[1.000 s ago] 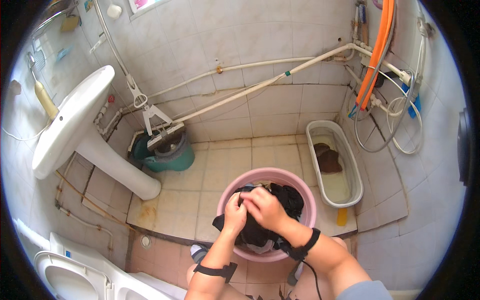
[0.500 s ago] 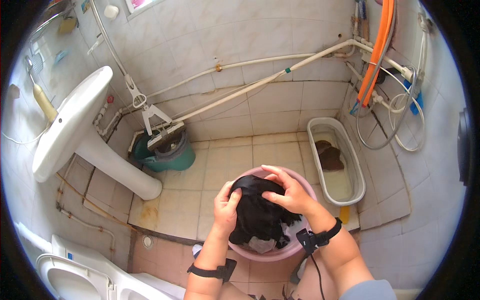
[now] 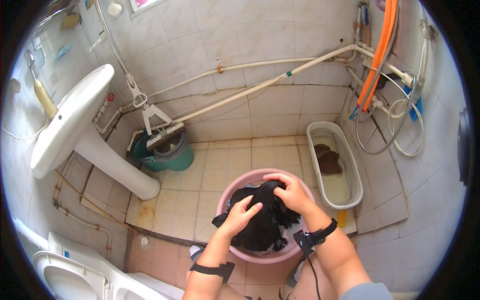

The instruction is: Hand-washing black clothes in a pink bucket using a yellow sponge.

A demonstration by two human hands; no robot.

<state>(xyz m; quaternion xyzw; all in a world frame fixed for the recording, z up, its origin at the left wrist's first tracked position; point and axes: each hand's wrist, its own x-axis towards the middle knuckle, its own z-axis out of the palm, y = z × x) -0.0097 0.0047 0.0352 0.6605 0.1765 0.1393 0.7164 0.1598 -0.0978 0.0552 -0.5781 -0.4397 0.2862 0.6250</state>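
Left hand (image 3: 241, 217) moved nearer right hand (image 3: 292, 194) | both angled inward over pink tub (image 3: 250, 175) | grips holding black cloth (image 3: 255, 234)

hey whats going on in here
Someone's left hand and right hand hold a bunched black cloth over a pink basin. The rest of the dark, crumpled fabric lies in the basin, one bit reaching over its left rim. To the right, a pale oblong tub holds something brown.

Two hands (image 3: 241, 217) (image 3: 292, 194), one basin (image 3: 240, 178)
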